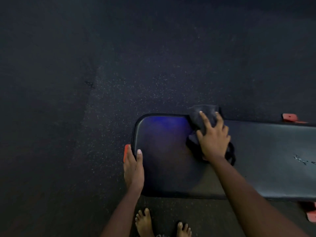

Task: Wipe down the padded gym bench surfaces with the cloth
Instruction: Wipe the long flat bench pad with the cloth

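Head view. Most of the frame is taken up by a dark speckled rubber floor (68, 82). A black bench pad (265, 151) is seen across the lower right; its rounded left end is in view and its right part is cut off by the frame. An orange frame tab (289, 117) is seen just past the pad's far edge. More orange shows at the left end and below the near edge.

The pad is judged to be firm foam under slick vinyl, and heavy with its frame. It is to be steadied, not lifted, and is best taken by an end edge. Pale specks (301, 159) are seen on the right part of the pad, so that stretch is judged not yet wiped.

A dark cloth (206, 115) lies crumpled at the pad's far edge, near the left end. Part of it is pushed over that edge and a loose tail trails beside the wrist. It is judged light, limp and prone to bunching. It is best pinned under a flat palm, with the tail tucked in first.

The cloth is pressed down by the right hand (213, 141): grip wide, fingers spread, nothing pinched. The pad's left end edge is held by the left hand (134, 168): grip closed on it, thumb on top, fingers down over the end. Bare feet (144, 221) are seen on the floor by the near edge.
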A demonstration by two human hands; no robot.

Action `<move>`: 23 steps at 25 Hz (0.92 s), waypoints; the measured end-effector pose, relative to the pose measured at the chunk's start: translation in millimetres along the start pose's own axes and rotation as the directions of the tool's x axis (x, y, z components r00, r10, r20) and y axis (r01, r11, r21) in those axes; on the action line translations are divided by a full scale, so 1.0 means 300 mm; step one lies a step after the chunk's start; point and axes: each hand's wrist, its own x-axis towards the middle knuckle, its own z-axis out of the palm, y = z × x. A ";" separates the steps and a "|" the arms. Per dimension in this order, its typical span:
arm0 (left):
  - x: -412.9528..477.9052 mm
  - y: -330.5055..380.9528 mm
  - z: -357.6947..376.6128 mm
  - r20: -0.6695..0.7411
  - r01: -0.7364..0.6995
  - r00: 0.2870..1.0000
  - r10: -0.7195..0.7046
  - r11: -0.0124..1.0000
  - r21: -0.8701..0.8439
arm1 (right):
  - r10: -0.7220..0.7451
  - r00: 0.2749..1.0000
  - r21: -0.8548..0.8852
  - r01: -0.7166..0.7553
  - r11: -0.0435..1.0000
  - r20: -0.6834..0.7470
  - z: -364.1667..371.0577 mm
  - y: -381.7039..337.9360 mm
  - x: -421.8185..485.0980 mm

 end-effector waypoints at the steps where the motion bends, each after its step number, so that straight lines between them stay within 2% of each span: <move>1: 0.001 0.003 -0.002 0.015 -0.001 1.000 0.001 1.000 0.003 | 0.043 0.999 0.012 -0.043 0.999 0.003 -0.006 0.030 0.002; 3: -0.007 0.009 -0.008 0.044 0.014 0.999 -0.014 1.000 -0.001 | 0.114 0.993 0.059 -0.113 0.992 -0.006 0.004 0.020 -0.026; 5: -0.016 0.011 -0.019 0.073 0.020 0.997 -0.019 1.000 -0.024 | 0.117 0.993 0.102 -0.115 0.988 -0.020 0.027 -0.063 -0.111; 8: -0.029 0.017 -0.037 0.105 0.006 0.994 -0.001 0.999 -0.050 | -0.029 0.999 0.100 0.031 0.995 -0.025 0.087 -0.223 -0.344; 12: -0.110 0.008 -0.036 0.033 -0.116 0.993 0.117 0.993 -0.033 | -0.129 0.991 0.093 0.125 0.988 0.030 0.128 -0.315 -0.596; 17: -0.210 -0.016 0.046 0.062 -0.410 0.912 0.405 0.898 0.160 | -0.153 0.988 0.070 0.155 0.986 -0.027 0.113 -0.135 -0.553; 20: -0.232 0.006 0.152 0.176 -0.543 0.840 0.514 0.786 0.295 | -0.070 0.997 0.077 0.073 0.994 -0.042 0.078 0.034 -0.502; 23: -0.254 0.029 0.279 0.313 -0.650 0.758 0.572 0.631 0.424 | 0.066 0.995 0.062 -0.061 0.996 -0.072 0.032 0.259 -0.448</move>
